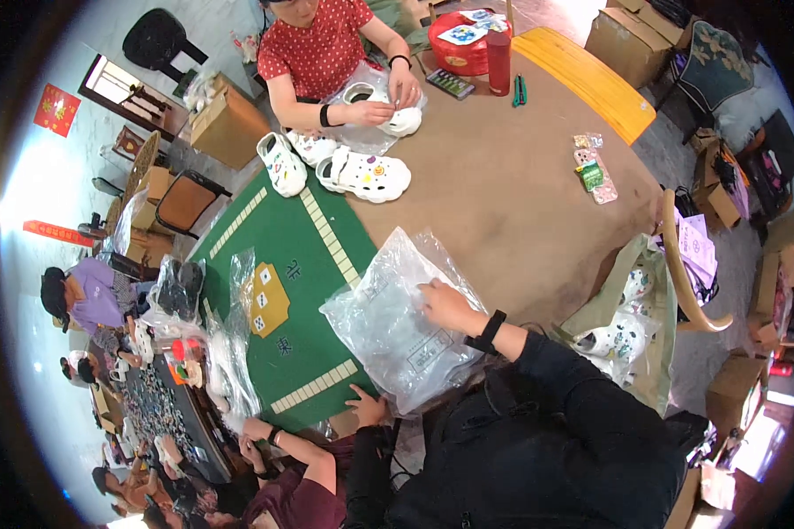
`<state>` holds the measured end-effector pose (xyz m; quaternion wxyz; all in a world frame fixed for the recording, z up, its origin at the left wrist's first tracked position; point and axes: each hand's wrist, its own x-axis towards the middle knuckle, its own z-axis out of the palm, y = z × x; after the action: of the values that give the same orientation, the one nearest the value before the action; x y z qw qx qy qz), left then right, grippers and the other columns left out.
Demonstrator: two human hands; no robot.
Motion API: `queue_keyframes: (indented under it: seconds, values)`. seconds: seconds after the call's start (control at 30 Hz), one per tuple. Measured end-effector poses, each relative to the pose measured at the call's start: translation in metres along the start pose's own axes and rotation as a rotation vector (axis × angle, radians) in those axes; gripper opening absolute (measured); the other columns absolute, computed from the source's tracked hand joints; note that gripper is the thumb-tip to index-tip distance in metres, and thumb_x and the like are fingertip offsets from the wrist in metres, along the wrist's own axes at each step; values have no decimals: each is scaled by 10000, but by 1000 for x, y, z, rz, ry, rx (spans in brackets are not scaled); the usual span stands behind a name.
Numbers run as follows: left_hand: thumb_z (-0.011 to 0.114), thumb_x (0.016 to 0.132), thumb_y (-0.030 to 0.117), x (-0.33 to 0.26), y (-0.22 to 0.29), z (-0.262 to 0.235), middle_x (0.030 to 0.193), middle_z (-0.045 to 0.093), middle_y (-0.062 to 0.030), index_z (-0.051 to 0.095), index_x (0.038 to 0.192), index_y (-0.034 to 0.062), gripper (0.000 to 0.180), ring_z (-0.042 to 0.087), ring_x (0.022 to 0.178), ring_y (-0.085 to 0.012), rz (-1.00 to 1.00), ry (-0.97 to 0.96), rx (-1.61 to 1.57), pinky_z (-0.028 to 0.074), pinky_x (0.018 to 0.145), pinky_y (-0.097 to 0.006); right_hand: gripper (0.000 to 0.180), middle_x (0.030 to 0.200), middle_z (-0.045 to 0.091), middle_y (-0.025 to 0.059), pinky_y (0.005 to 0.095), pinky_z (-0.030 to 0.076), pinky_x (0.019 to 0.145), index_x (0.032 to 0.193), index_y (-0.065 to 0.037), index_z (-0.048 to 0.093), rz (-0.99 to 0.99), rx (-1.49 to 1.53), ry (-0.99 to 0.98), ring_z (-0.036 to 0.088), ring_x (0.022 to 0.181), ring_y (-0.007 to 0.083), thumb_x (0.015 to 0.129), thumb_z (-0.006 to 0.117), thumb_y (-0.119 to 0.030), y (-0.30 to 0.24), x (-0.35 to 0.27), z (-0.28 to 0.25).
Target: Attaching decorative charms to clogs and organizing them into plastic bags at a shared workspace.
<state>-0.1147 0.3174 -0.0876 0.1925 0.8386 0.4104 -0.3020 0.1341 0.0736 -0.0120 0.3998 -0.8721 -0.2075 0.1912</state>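
Observation:
A clear plastic bag [388, 339] lies flat across the edge of the green mat [313, 286] and the brown tabletop [503, 212]. On the bag's upper right part rests my right hand [452, 309], its fingers stretched out over the plastic. My left hand [367, 408] is at the near edge of the green mat, close to the bag's lower left corner. Its fingers are apart, and I see nothing in them. Farther off, white clogs with colourful charms [366, 176] stand by a co-worker in a red dotted top, whose hands are on another white clog [404, 121].
At right, an open sack [662, 326] holds bagged white clogs beside a curved wooden chair rail [679, 264]. Charm packs [595, 172], a red bottle [498, 66] and a green cutter [520, 90] lie or stand on the table. A maroon-sleeved co-worker's arm [304, 450] is close at my left.

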Motion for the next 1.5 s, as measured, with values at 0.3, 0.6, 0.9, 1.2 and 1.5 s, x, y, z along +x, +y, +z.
queue_keyframes:
  seconds: [0.3,0.6,0.9,1.2,1.5]
  values:
    - [653,721,412,4,-5,7,1189,31,-560,-158,1351,0,1106,189,1134,-666,-29,20,26,258,965,-586,551,1220,450,134,348,405,888,1348,-42,287,-663,1248,-450,497,1013,194,876,539,-174,-166,-41,-183]
    - [635,739,377,3,12,-4,1187,6,-564,-182,1338,-9,1084,175,1104,-697,-18,-27,61,233,965,-603,661,1162,427,359,457,452,838,1138,186,453,-1709,1495,-241,494,1043,450,886,463,-424,-227,-70,-196]
    - [648,715,441,9,-6,8,1195,-8,-558,-186,1345,13,1129,199,1102,-691,-19,-4,56,237,959,-612,527,1234,467,155,378,432,871,1313,-60,336,-479,547,-260,511,1060,253,867,522,-269,-131,26,-140]
    - [637,721,473,5,-10,9,1198,-18,-556,-145,1365,41,1101,196,1071,-715,25,49,-9,245,943,-626,519,1308,383,189,524,355,909,1234,-84,447,-249,-580,-325,409,1167,373,745,583,-193,12,-17,21]
    - [587,735,551,8,2,2,1203,19,-553,-147,1360,9,1106,230,1101,-678,39,16,74,262,938,-619,685,1331,353,180,508,366,880,1258,-68,427,-49,-708,-297,396,1173,358,648,680,-250,51,-36,82]
